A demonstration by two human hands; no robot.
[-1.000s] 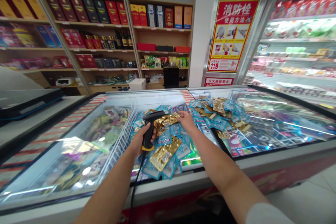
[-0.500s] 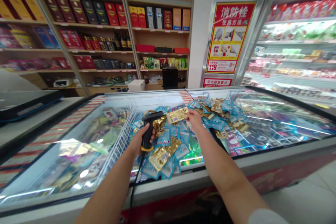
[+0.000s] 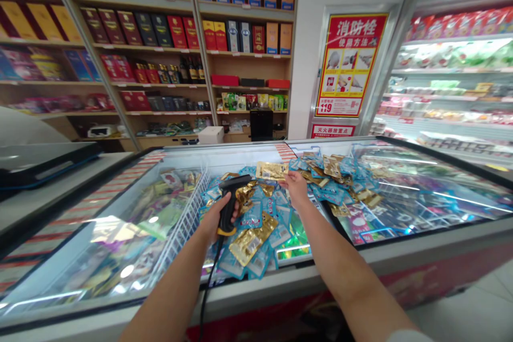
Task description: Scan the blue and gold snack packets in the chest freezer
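Note:
My left hand is wrapped round the handle of a black barcode scanner with a yellow-edged base; its cable hangs down over the freezer's front. The scanner's head points right. In my right hand a gold foil packet is pinched by its right end, held just above the pile and to the right of the scanner. Beneath both hands lie many blue packets, overlapping one another. Another gold packet rests on them near the front.
A second heap of blue and gold packets lies to the right on the chest freezer. White wire baskets and glass lids flank the pile. Behind stand shelves of boxed bottles; a lit chiller is at right.
The view has tilted up a little, so everything sits lower. The gold packet in my right hand has turned, its front now more level. Both hands keep their hold.

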